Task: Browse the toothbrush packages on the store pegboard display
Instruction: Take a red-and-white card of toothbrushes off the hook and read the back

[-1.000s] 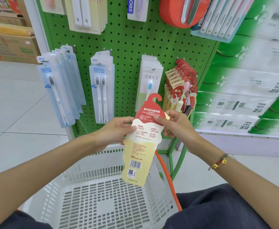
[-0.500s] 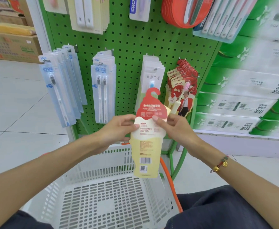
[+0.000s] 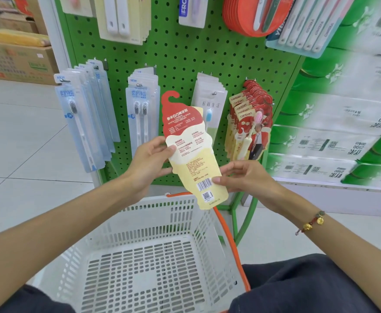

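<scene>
Toothbrush package of red-and-cream ice-cream-shaped card (image 3: 190, 152), back side with barcode facing me, sits tilted between my two hands above the white slotted plastic basket (image 3: 144, 263); left hand (image 3: 147, 164) pinches its left edge; right hand (image 3: 245, 177) pinches its lower right edge at the barcode; behind hangs the green perforated pegboard (image 3: 180, 55), bearing matching red carded packages (image 3: 249, 123) at right.

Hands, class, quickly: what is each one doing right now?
Left hand: fingers pinch the package at its left edge.
Right hand: fingers pinch the package's right edge near the barcode.
</scene>
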Motion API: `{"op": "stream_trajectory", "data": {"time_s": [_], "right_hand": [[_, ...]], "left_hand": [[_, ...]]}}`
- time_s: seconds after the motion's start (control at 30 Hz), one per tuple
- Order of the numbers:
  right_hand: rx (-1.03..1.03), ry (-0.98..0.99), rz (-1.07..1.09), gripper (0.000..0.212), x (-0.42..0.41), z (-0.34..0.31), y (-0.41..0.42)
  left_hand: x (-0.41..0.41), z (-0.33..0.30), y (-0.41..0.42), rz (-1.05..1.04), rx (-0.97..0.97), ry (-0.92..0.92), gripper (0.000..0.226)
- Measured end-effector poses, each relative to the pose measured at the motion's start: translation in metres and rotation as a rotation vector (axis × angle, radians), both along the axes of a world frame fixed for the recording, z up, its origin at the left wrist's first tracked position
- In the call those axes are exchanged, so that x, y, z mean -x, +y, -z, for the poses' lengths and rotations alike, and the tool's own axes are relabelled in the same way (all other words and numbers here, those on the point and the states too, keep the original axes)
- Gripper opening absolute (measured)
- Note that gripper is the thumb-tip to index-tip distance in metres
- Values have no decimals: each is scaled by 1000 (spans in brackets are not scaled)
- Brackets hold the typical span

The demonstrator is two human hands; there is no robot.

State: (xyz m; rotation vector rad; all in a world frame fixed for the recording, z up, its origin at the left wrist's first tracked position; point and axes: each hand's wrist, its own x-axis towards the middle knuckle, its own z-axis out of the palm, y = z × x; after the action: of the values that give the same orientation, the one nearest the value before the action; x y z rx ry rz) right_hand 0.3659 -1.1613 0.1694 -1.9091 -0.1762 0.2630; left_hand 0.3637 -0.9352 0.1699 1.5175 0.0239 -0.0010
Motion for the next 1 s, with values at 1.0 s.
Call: {"op": "stream_trajectory", "data": {"time_s": [1.0], "right_hand": [[-296, 88, -246, 96, 2, -19, -1]], "left_hand": [[6, 5, -4, 605, -479, 15, 91]]}}
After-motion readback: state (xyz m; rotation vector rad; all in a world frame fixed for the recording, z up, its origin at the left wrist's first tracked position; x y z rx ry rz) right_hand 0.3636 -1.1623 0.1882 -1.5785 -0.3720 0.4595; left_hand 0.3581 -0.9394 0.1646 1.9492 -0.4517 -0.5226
